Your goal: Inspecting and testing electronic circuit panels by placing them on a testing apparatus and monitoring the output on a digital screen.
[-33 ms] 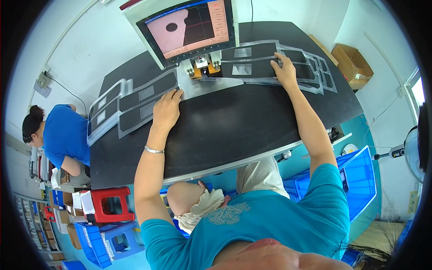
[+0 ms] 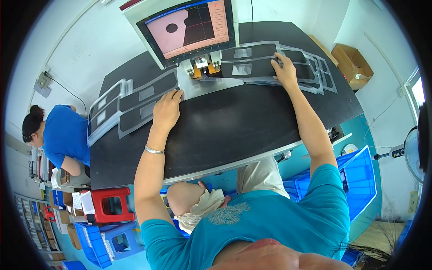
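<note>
My left hand (image 2: 167, 108) lies with its fingers on the near right corner of a left-hand clear-edged sheet (image 2: 155, 87), beside a pale metal plate (image 2: 200, 89). Its fingertips reach the plate's edge; the underside of the hand is hidden. My right hand (image 2: 284, 72) rests, thumb and fingers apart, on a right-hand dark sheet (image 2: 263, 67) with clear margins. Between my hands stands a machine with a metal head (image 2: 202, 63) and orange parts. Its monitor (image 2: 186, 29) displays a pink shape with a dark oval hole and a red line.
More clear-edged sheets (image 2: 105, 108) overlap at the left end of the black table (image 2: 225, 130). A person in blue (image 2: 67, 130) bends beyond it. Red stool (image 2: 112, 202) and blue crates (image 2: 92, 243) stand lower left, a blue bin (image 2: 360, 175) lower right, a cardboard box (image 2: 353, 65) behind.
</note>
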`<state>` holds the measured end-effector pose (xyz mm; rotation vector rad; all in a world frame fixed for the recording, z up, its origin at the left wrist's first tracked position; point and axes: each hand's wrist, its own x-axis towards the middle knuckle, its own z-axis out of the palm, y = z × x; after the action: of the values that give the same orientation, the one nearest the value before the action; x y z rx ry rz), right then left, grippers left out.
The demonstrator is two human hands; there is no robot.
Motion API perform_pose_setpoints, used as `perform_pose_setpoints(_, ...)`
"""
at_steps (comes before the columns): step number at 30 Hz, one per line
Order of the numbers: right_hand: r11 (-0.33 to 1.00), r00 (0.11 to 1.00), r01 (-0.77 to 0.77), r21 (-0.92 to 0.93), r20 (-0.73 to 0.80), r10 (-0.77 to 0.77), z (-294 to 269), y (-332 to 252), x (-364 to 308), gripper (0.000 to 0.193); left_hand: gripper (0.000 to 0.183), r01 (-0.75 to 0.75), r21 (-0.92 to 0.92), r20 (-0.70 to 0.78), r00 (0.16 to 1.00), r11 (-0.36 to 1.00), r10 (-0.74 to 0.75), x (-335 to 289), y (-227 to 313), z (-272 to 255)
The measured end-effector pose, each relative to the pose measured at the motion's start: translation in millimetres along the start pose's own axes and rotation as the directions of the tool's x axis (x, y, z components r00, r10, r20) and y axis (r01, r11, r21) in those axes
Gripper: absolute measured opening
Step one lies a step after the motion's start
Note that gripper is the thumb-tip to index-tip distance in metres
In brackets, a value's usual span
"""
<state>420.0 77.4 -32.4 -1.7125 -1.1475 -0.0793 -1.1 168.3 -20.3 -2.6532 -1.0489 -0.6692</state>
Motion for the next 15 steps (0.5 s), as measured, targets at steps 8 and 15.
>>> perform_pose_setpoints(8, 0.996, 0.998, 0.064, -0.060, 0.032, -0.062, -3.5, 1.0, -3.8, 0.046, 0.030, -0.040, 0.006, -0.008, 0.999, 0.999, 0.040, 1.0, 18.3, -7.8)
perform_pose_setpoints(15, 0.937, 0.968, 0.237, -0.257, -0.014, -0.249, -40.6, 17.7, 19.1, 0.047, 0.030, -0.070, -0.057, 0.020, 0.997, 0.996, 0.071, 0.0, 53.2, -16.5)
